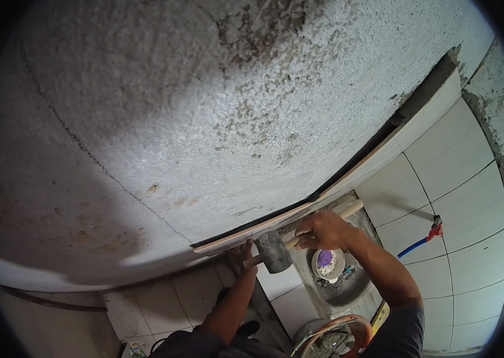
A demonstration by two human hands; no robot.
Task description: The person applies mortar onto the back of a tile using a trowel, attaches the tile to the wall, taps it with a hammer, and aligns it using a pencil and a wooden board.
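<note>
Your right hand (323,231) is gripping the wooden handle of a dark mallet (274,253), its fingers curling around the shaft. The mallet is hanging just in front of the wall, with its head overlapping your left hand (242,253). That hand is showing near the left end of the tile strip (425,119), and I cannot tell how far open it is or whether it is holding anything. Below, 1 white bowl (336,268) is sitting in the sink (356,292)

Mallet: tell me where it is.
In the head view, below centre, the mallet is in the right hand, its dark head just right of the left hand.
</note>
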